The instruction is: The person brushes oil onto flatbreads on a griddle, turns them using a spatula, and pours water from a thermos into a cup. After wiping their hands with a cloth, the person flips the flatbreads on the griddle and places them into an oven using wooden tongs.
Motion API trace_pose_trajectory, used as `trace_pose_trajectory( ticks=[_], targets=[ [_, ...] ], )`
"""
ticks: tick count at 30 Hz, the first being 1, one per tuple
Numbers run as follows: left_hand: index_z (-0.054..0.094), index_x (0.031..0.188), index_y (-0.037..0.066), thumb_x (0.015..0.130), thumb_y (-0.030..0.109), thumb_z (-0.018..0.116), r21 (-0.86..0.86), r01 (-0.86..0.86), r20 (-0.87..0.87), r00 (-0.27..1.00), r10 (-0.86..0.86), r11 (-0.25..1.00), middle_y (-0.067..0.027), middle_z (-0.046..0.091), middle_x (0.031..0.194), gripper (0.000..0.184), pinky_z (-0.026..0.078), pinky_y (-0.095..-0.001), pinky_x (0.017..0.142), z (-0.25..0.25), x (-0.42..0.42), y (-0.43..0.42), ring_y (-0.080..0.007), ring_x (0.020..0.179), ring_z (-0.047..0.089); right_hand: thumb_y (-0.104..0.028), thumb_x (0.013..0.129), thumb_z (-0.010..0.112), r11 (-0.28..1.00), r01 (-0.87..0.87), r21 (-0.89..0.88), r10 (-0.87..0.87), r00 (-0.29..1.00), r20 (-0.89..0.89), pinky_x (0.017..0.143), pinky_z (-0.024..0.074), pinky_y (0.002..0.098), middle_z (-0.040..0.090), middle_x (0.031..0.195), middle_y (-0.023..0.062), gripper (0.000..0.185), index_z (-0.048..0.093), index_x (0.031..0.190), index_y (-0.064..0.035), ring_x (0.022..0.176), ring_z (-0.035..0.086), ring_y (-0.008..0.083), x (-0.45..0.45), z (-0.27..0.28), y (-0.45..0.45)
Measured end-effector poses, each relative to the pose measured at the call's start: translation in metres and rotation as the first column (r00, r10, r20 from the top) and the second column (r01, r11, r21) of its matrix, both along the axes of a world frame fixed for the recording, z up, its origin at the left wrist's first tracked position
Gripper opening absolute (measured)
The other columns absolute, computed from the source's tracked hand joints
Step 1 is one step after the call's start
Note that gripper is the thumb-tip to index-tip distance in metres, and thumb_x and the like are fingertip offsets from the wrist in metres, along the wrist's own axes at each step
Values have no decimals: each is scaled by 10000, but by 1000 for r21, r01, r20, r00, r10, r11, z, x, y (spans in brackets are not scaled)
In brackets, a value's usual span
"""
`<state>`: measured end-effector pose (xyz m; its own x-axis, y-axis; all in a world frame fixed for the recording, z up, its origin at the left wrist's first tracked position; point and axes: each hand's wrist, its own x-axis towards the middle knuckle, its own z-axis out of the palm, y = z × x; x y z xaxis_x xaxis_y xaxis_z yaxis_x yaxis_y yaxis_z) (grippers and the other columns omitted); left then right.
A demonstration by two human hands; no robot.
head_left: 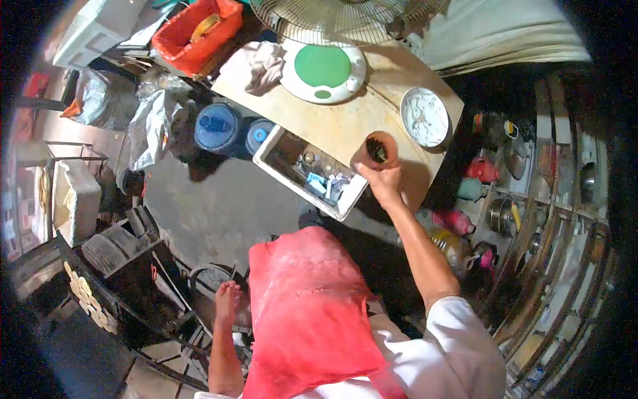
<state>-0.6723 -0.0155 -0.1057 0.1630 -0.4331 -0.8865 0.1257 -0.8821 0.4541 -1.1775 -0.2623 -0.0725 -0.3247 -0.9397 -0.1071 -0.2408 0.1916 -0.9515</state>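
Note:
My right hand (382, 181) is closed around a brown cup (390, 147) at the front right edge of the wooden table (316, 123). Something dark lies inside the cup. Right of it on the table is a white patterned plate (425, 118). Below the table edge an open drawer (340, 211) holds small packets and other items. My left hand (228, 294) hangs low at the left of the red apron (309, 292), over a round dark object; its fingers look curled, and anything in them is too small to make out.
A green and white round device (323, 72) and a cloth (264, 65) lie on the table, beneath a fan (332, 16). Blue water bottles (218, 126) stand left of the drawer. Crowded shelves (531, 199) line the right side. A dark rack (123, 306) stands at lower left.

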Motion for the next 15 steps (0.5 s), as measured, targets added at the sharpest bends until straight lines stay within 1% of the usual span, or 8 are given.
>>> trace_pose_trajectory(
  ticks=[5, 7, 8, 9, 11, 12, 13, 15],
  targets=[
    [581, 1075, 113, 984, 232, 559, 18, 63, 23, 998, -64, 998, -20, 640, 973, 152, 437, -214, 629, -1, -15, 1, -99, 793, 605, -116, 720, 827, 972, 189, -138, -195, 980, -34, 832, 508, 308, 683, 1002, 61, 370, 655, 1023, 8, 905, 642, 147, -39, -41, -23],
    [592, 1083, 111, 985, 212, 542, -49, 33, -103, 994, -38, 998, -27, 642, 978, 150, 452, -236, 638, -23, -6, 17, -106, 790, 608, -142, 729, 806, 916, 193, 352, -188, 981, -50, 877, 485, 316, 653, 1102, 86, 569, 566, 1229, -12, 989, 624, 174, -58, -60, -23],
    [598, 1090, 100, 989, 209, 534, -63, 44, -162, 985, -54, 997, -41, 644, 981, 162, 462, -250, 640, -39, 5, 27, -117, 800, 616, -212, 724, 810, 957, 260, 126, -250, 964, -88, 823, 501, 322, 696, 977, 100, 399, 677, 1050, -24, 886, 660, 179, -47, -45, -26],
    [598, 1090, 100, 989, 209, 534, -69, 52, -160, 985, -62, 996, -41, 644, 981, 162, 462, -250, 640, -30, -4, 21, -117, 800, 616, -212, 724, 810, 956, 267, 121, -258, 963, -85, 823, 501, 322, 696, 977, 100, 399, 677, 1050, -24, 886, 660, 179, -42, -38, -27],
    [597, 1090, 88, 985, 220, 542, 26, 179, 91, 979, -180, 984, -52, 652, 971, 177, 466, -253, 617, -3, -35, 0, -129, 802, 621, -194, 711, 842, 970, 229, 78, -207, 953, -222, 802, 513, 316, 704, 902, 84, 463, 646, 1081, 3, 868, 654, 170, -45, -28, -20],
    [592, 1101, 87, 975, 227, 545, 22, 172, 99, 980, -173, 985, -44, 662, 956, 194, 471, -266, 607, -7, -38, -1, -138, 808, 630, -215, 692, 851, 941, 165, 296, -151, 986, -70, 831, 511, 347, 687, 1026, 117, 632, 565, 1214, -2, 946, 649, 203, -50, -31, -13],
    [592, 1101, 87, 975, 227, 545, 14, 193, 99, 976, -194, 981, -44, 662, 956, 194, 471, -266, 607, -9, -37, -3, -138, 808, 630, -223, 707, 834, 988, 153, -33, -156, 978, -138, 878, 498, 376, 620, 1186, 154, 769, 447, 1335, -6, 1069, 608, 235, -51, -53, -5],
    [588, 1106, 81, 960, 218, 547, -12, 191, 48, 981, -190, 982, -45, 660, 958, 205, 476, -280, 599, -10, -36, -10, -145, 809, 634, -213, 728, 813, 969, 193, 153, -162, 967, -195, 924, 480, 386, 558, 1269, 157, 823, 382, 1401, -18, 1150, 558, 245, -46, -58, 28]
  ],
)
